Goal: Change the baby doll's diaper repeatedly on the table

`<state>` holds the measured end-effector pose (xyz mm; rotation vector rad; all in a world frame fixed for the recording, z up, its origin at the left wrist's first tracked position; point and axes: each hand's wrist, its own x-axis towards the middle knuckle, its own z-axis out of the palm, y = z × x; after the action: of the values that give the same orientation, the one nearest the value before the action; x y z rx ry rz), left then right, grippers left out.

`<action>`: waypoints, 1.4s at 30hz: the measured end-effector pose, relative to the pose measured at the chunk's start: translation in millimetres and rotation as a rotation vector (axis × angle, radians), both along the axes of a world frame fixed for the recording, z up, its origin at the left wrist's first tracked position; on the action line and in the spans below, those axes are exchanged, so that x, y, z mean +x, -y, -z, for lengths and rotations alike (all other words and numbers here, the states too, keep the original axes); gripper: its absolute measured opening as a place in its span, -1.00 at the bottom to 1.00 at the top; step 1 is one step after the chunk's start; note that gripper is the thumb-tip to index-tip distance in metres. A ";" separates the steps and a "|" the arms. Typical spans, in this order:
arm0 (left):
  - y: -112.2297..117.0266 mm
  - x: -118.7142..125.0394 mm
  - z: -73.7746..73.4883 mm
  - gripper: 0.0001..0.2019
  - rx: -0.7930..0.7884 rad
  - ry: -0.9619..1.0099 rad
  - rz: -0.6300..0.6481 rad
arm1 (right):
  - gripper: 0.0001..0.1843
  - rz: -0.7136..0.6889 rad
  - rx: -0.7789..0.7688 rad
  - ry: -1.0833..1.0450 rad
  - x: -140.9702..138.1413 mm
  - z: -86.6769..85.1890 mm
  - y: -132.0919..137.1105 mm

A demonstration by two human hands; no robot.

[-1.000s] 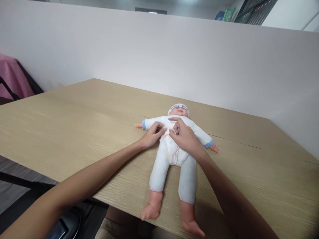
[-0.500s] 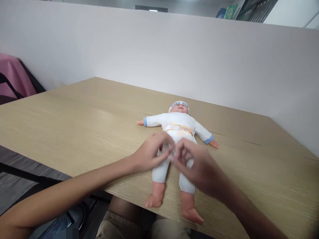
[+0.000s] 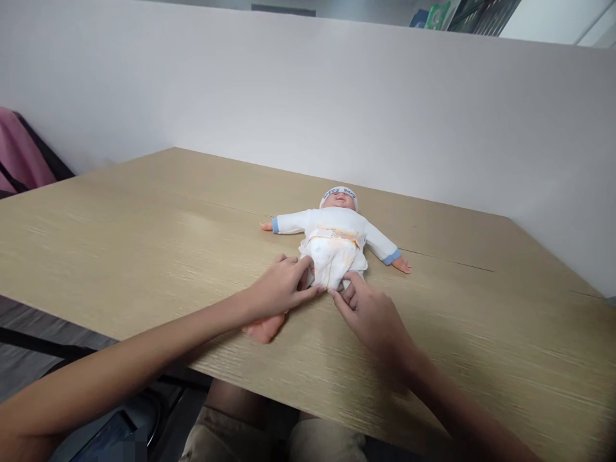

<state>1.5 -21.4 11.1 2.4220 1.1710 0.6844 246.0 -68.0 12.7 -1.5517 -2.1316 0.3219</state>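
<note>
A baby doll [image 3: 339,220] lies on its back with arms spread, in a white top with blue cuffs and a white headband with blue lettering. Around its hips is a white diaper [image 3: 332,253] with an orange-patterned waist strip. At the crotch, my left hand [image 3: 291,282] pinches one edge of the diaper between thumb and fingers. My right hand [image 3: 368,308] pinches the opposite edge close by, thumb near the other thumb. One doll foot [image 3: 265,328] shows below my left wrist; the other leg is hidden behind my right hand.
The doll rests on a wooden table [image 3: 144,244] with a thin seam across it. Behind stands a white partition [image 3: 289,102]. A pink cloth [image 3: 24,151] hangs at the far left. My knees [image 3: 226,430] are under the near edge.
Both hands have come down from above the doll's legs to the diaper's crotch and closed on its edges. The doll's legs have shifted from straight out; one foot is now farther left.
</note>
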 end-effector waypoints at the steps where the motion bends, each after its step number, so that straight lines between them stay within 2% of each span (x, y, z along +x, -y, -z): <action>1: -4.4 2.2 0.9 -0.56 0.003 -0.002 -0.008 | -0.83 -0.005 0.021 0.021 -2.8 1.0 -1.5; 5: -14.8 5.7 8.1 -0.60 0.002 0.043 -0.016 | -0.80 0.026 0.147 0.130 -12.2 10.3 -3.0; 10: -13.0 1.4 12.4 -0.71 0.028 0.119 0.031 | -0.88 0.044 0.256 0.201 -15.5 17.7 2.7; 14: -11.3 -1.6 12.9 -0.83 0.073 0.223 0.063 | -0.89 0.037 0.232 0.095 -14.8 14.6 7.1; 19: -11.7 -1.2 12.1 -0.86 0.052 0.265 0.081 | -0.85 0.034 0.180 0.034 -14.5 16.2 7.4; 23: -11.5 -0.3 8.8 -0.79 -0.018 0.225 0.089 | -0.81 0.085 0.104 -0.026 -15.1 15.1 6.1; 26: -11.2 0.6 8.8 -0.82 -0.064 0.239 0.062 | -0.76 0.145 0.015 -0.118 -16.1 10.8 6.0; 29: -12.7 1.6 13.4 -0.83 -0.152 0.369 0.017 | -0.68 0.204 -0.047 -0.203 -16.9 8.0 6.1; 32: -16.9 2.2 21.4 -0.78 -0.304 0.539 0.038 | -0.61 0.224 -0.058 -0.293 -16.1 8.9 4.9; 38: -24.7 3.1 32.7 -0.53 -0.484 0.819 0.069 | -0.55 0.198 -0.041 -0.452 -14.0 14.4 1.8; 42: -23.1 3.2 31.7 -0.39 -0.593 0.857 -0.004 | -0.59 0.210 -0.007 -0.424 -10.1 11.1 3.4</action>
<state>4.7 1.7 -20.6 1.3912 0.8352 1.0431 236.0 -71.5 1.6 -1.5339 -1.6320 0.5330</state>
